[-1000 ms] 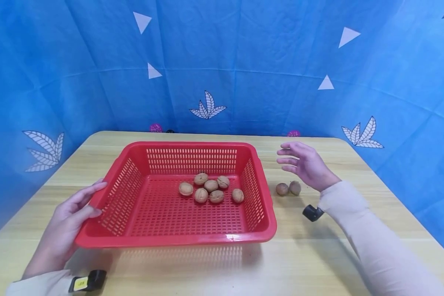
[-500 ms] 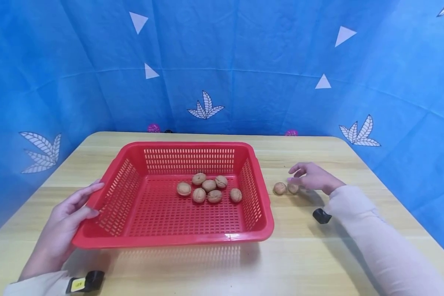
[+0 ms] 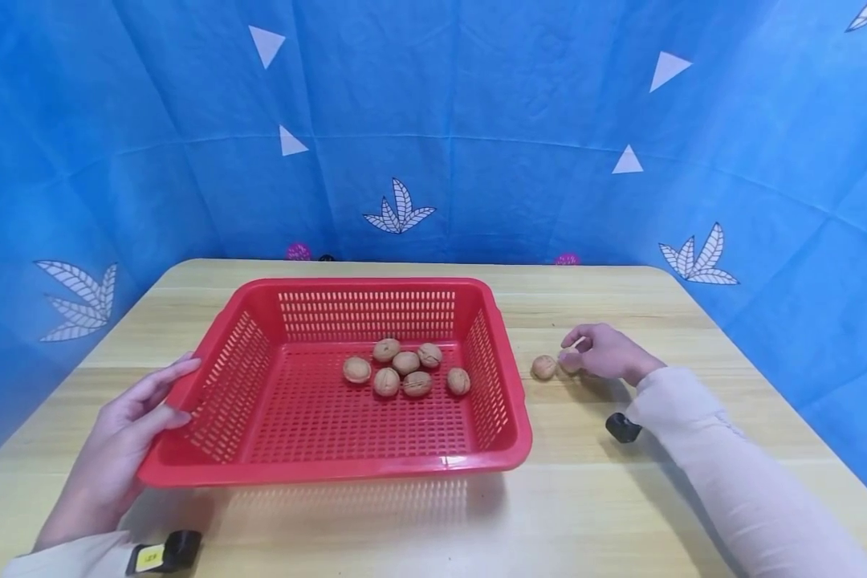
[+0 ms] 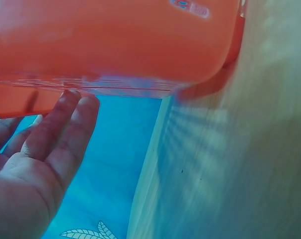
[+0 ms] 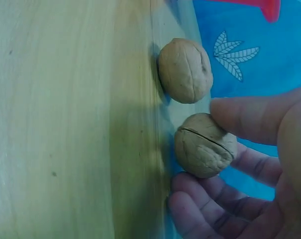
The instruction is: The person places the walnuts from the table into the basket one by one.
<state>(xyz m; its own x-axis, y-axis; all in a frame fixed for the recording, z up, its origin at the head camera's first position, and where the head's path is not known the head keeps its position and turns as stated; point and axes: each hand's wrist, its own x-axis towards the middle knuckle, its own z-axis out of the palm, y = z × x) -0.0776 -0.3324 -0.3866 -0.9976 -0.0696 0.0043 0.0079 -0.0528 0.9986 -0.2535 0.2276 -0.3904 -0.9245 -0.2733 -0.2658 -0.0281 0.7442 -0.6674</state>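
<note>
A red perforated basket (image 3: 332,472) stands on the wooden table (image 3: 621,506) with several walnuts (image 3: 405,363) in a cluster on its floor. My left hand (image 3: 126,433) rests with straight fingers against the basket's left rim; the left wrist view shows those fingers (image 4: 56,129) touching the underside of the basket (image 4: 115,45). Right of the basket my right hand (image 3: 585,355) lies on the table and pinches a walnut (image 5: 205,145) between thumb (image 5: 250,119) and curled fingers. A second walnut (image 3: 544,367) (image 5: 185,69) lies loose just left of it.
A blue cloth backdrop (image 3: 433,120) with leaf and triangle prints wraps round the table's back and sides. Black wrist mounts show at my right sleeve (image 3: 623,427) and my left sleeve (image 3: 166,552). Bare tabletop lies in front of the basket.
My right hand came down from mid-air beside the basket to the table and closed its fingers on the walnut nearer to it. Left hand and basket stayed put.
</note>
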